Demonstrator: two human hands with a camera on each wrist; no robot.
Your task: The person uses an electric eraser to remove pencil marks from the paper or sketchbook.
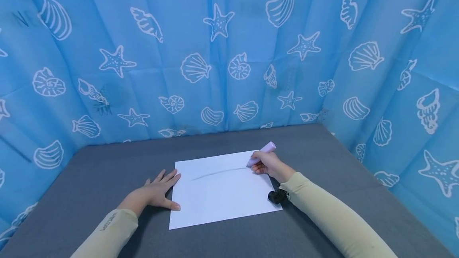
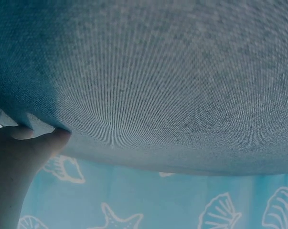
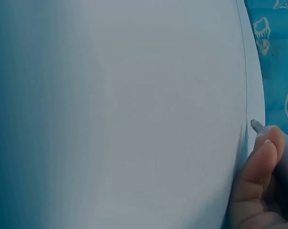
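A white sheet of paper (image 1: 218, 200) lies on the grey tabletop, with one thin, slightly curved grey line (image 1: 218, 172) across its upper part. My right hand (image 1: 268, 165) pinches a light purple marker (image 1: 267, 147) at the sheet's upper right. The marker's tip is at the right end of the line; in the right wrist view the grey tip (image 3: 255, 125) shows close to the paper. My left hand (image 1: 155, 192) is spread flat at the sheet's left edge, its thumb and fingertips on or beside the paper. In the left wrist view only part of that hand (image 2: 26, 152) appears.
A grey cloth-covered table (image 1: 150, 154) surrounds the sheet. Behind it and at the sides hangs a blue curtain (image 1: 222, 90) with white shells and starfish. A small black device (image 1: 277, 197) sits at the right wrist, above the paper's right edge.
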